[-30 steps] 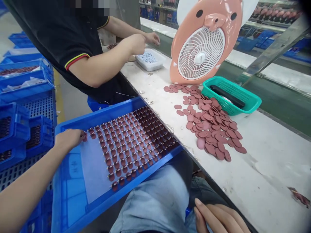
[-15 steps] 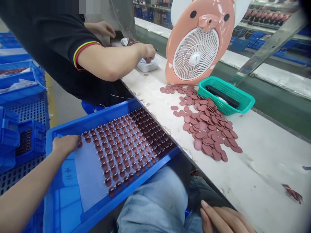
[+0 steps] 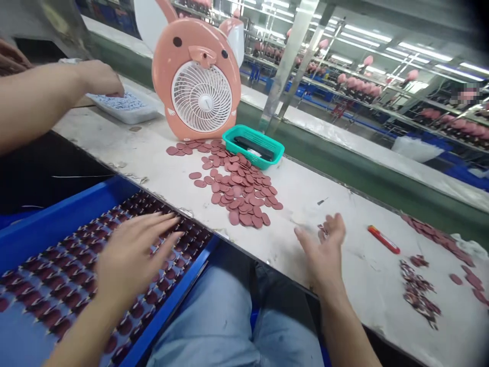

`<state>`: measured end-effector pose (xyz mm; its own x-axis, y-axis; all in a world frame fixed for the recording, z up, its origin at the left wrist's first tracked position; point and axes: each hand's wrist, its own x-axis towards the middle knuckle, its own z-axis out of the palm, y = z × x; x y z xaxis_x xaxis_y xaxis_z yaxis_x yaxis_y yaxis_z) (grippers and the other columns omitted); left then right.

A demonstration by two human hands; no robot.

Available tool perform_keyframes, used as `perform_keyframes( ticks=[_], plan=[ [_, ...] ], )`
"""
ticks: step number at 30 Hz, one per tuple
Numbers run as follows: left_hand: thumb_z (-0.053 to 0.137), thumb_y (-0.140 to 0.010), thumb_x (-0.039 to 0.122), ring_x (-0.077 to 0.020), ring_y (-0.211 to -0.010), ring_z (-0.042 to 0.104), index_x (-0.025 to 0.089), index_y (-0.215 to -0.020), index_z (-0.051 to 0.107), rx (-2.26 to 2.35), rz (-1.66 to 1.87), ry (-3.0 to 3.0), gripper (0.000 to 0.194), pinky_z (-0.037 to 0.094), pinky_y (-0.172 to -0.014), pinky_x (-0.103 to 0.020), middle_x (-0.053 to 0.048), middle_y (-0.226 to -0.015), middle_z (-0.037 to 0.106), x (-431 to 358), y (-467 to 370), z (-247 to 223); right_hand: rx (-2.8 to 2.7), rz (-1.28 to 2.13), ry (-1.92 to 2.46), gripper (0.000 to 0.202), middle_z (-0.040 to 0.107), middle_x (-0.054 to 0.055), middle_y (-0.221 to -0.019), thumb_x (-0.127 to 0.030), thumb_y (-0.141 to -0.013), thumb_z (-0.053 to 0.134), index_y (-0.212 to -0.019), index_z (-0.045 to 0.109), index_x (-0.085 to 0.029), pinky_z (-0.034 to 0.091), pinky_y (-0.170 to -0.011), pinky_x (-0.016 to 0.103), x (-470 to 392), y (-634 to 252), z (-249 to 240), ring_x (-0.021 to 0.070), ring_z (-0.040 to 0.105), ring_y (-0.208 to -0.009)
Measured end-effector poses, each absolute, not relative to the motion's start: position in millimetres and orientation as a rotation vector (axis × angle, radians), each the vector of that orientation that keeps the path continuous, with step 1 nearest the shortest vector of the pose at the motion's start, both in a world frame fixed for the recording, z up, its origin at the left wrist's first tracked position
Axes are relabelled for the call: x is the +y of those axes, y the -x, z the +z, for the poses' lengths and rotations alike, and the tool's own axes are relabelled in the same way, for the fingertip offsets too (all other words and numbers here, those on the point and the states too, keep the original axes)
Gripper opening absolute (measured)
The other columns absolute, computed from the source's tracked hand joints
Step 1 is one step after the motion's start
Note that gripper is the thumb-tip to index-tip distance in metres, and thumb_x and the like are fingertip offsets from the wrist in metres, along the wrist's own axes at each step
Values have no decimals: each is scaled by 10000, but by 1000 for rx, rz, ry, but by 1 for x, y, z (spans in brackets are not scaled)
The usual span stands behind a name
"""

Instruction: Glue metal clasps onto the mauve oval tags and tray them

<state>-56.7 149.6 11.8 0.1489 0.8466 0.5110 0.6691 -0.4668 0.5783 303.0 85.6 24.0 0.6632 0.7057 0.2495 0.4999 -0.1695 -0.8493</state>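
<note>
My left hand [image 3: 132,255] hovers over the blue tray [image 3: 72,211], fingers stretched out and holding nothing. Rows of small dark-red pieces [image 3: 76,278] with pale tips lie on a sheet in that tray. Above the white table my right hand [image 3: 324,252] is open, thumb and fingers apart. Between them a small dark-red strip piece [image 3: 323,232] shows on the tabletop; whether it is touched, I cannot tell. A pile of flat reddish-brown oval pieces [image 3: 244,191] is spread left of my right hand.
A pig-shaped fan [image 3: 206,103] stands behind the pile, beside a green basket [image 3: 280,153] holding a black object. Rightward lie a red pen-like tool [image 3: 384,239], tangled strip pieces [image 3: 418,290] and more ovals [image 3: 439,234]. A co-worker's arm [image 3: 46,102] reaches a white container [image 3: 141,114].
My left hand has left the tray's far-left end, where it held a small dark-red piece, and is now empty. My right hand has risen over the table. The view has swung right.
</note>
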Motion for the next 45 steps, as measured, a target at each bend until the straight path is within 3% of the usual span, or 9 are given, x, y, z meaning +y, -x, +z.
perform_keyframes(
  ticks=[5,8,12,14,18,30,35,40,45],
  plan=[
    [796,-774,473,-335,-1352,528,363,-1292,680,949,794,-2372,542,163,-1235,-525,-46,-1399,652,175,-19,20,-1029,448,1893,794,562,210,-1379,-499,-778,729,-1427,425,-158,369,-1113,556,123,-335,22,357,488,-1330],
    [736,-846,372,-296,-1234,630,399,-1193,735,923,788,-2307,347,237,-1211,-491,-26,-1277,730,174,-21,12,-1075,468,1846,437,674,136,-1147,-439,-820,696,-1145,611,-160,405,-1058,539,126,-341,27,306,598,-1147],
    [715,-857,272,-282,-1057,703,382,-957,816,1029,942,-2125,180,371,-1115,-456,-35,-1056,813,148,-20,6,-1030,474,1666,401,651,94,-1066,-499,-844,636,-1088,563,-190,472,-963,463,105,-315,35,257,606,-1020],
    [703,-872,301,-270,-995,712,350,-933,816,1094,1029,-1993,137,460,-1019,-417,-47,-994,818,128,-29,12,-1010,569,1538,380,609,20,-920,-516,-876,566,-1101,499,-218,539,-741,350,89,-292,38,181,602,-784],
    [767,-822,394,-206,-799,705,291,-819,798,1130,1057,-1254,108,547,-780,-288,-35,-839,803,87,-54,34,-1037,951,1342,405,509,-74,-699,-519,-842,642,-1060,459,-232,377,-371,204,58,-246,43,85,437,-449],
    [875,-672,494,-169,-685,657,249,-882,804,573,773,-766,330,565,-683,-291,-7,-748,683,52,-69,33,-842,1616,1052,613,549,-91,-662,-531,-734,794,-1111,401,-250,355,-332,140,20,-225,42,41,411,-392],
    [962,-524,456,-146,-748,677,234,-814,803,839,886,-542,398,504,-550,-163,-37,-890,766,41,-69,39,-939,1386,1356,532,582,-40,-830,-538,-885,634,-1273,347,-314,419,-437,180,-4,-246,50,88,482,-547],
    [969,-479,486,-109,-617,667,248,-812,807,918,899,-383,440,521,-515,-149,-4,-709,759,35,-74,59,-785,1006,1420,472,672,32,-982,-495,-706,843,-1079,650,-282,514,-683,277,-29,-259,63,170,623,-800],
    [976,-458,476,-106,-581,651,232,-800,818,873,902,-370,449,518,-473,-139,-10,-672,755,30,-81,67,-756,855,1209,593,602,1,-695,-768,-796,595,-1154,600,-295,400,-498,289,-51,-253,40,148,518,-527]
  ],
)
